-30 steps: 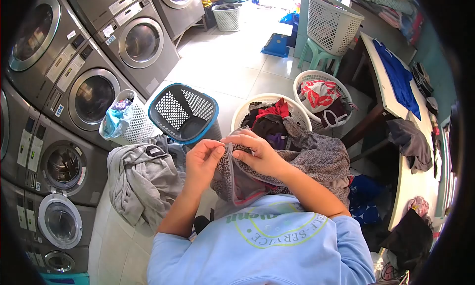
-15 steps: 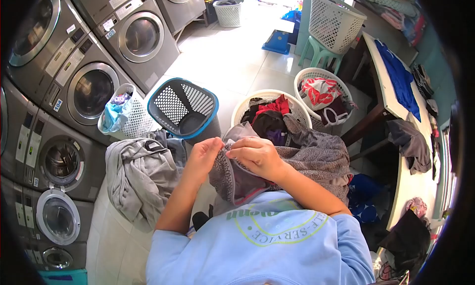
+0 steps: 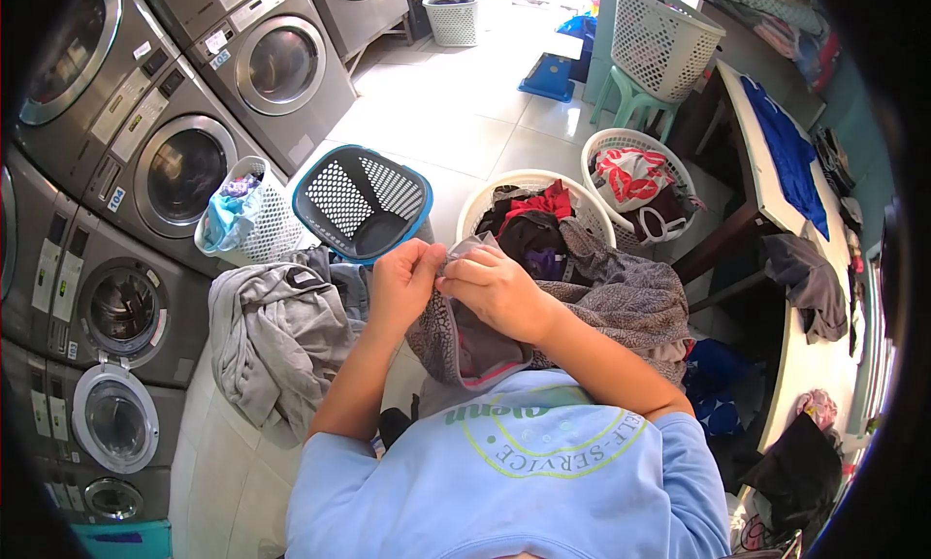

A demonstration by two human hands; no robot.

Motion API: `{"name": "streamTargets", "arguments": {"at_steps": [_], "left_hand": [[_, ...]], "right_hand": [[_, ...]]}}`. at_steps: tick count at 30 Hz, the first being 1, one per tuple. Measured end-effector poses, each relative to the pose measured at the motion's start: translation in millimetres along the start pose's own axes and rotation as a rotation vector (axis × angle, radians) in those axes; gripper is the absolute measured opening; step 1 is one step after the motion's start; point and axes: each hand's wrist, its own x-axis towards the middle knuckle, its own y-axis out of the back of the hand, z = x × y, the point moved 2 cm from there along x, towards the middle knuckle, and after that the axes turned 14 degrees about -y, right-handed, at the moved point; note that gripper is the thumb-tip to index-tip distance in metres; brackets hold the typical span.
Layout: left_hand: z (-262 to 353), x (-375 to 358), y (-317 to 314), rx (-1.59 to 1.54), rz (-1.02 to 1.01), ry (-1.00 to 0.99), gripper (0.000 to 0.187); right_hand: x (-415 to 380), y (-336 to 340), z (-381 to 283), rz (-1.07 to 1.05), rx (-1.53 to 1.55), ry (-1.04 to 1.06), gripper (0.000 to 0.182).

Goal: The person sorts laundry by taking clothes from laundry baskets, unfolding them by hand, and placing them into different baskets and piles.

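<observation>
Both my hands pinch the edge of a grey patterned garment in front of my chest. My left hand has its fingers closed on the upper edge, and my right hand grips the same edge close beside it. Grey and red-trimmed cloth hangs below the hands. To the right, a brown-grey patterned cloth drapes from a round white basket holding dark and red clothes. Left of my hands lies a heap of light grey clothing, near an empty dark basket with a blue rim.
Stacked washers and dryers line the left side, one with an open round door. A small white basket and a round basket hold clothes. At right stands a long table with garments. A white basket rests on a green stool.
Both hands have risen slightly with the garment edge, and the fingers of my right hand have curled in closer to my left hand. The camera view has shifted a little.
</observation>
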Motion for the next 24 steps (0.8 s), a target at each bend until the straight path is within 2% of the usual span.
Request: {"name": "streamTargets", "arguments": {"at_steps": [4, 6, 8, 10, 11, 14, 15, 19, 21, 24], "left_hand": [[-6.5, 8.5, -6.8, -0.044, 0.023, -0.010, 0.033], [-12.9, 9.9, -9.9, -0.118, 0.025, 0.030, 0.033], [-15.7, 12.6, -10.3, -0.193, 0.027, 0.071, 0.032], [-20.1, 12.5, -10.7, -0.470, -0.065, 0.287, 0.030], [-20.6, 11.0, -8.9, -0.468, -0.066, 0.288, 0.030], [-25.4, 0.8, -8.1, -0.499, -0.241, 0.316, 0.026], [-43.1, -5.1, -5.4, -0.434, -0.314, 0.408, 0.026], [-33.5, -8.3, -6.0, -0.498, -0.297, 0.432, 0.032], [-33.0, -6.7, -2.2, -0.396, -0.261, 0.261, 0.032], [-45.7, -5.6, 1.0, -0.339, -0.201, 0.256, 0.035]], "right_hand": [[2.1, 1.0, 10.2, -0.040, -0.010, -0.029, 0.021], [1.3, 3.8, 14.9, 0.028, 0.138, -0.105, 0.023], [-2.5, 3.3, 12.9, 0.080, 0.133, -0.135, 0.024], [-7.3, 2.2, 12.1, 0.128, 0.131, -0.160, 0.024], [-10.1, 0.0, 11.9, 0.123, 0.122, -0.156, 0.024], [-17.6, -6.2, 10.2, 0.086, 0.096, -0.157, 0.025], [-19.3, -8.2, 10.1, 0.055, 0.076, -0.160, 0.026], [-17.7, -17.7, 4.9, 0.092, 0.127, -0.032, 0.024], [-14.2, -21.0, 4.1, -0.010, 0.017, -0.022, 0.018], [-5.5, -23.3, 7.8, -0.079, -0.040, 0.009, 0.015]]}}
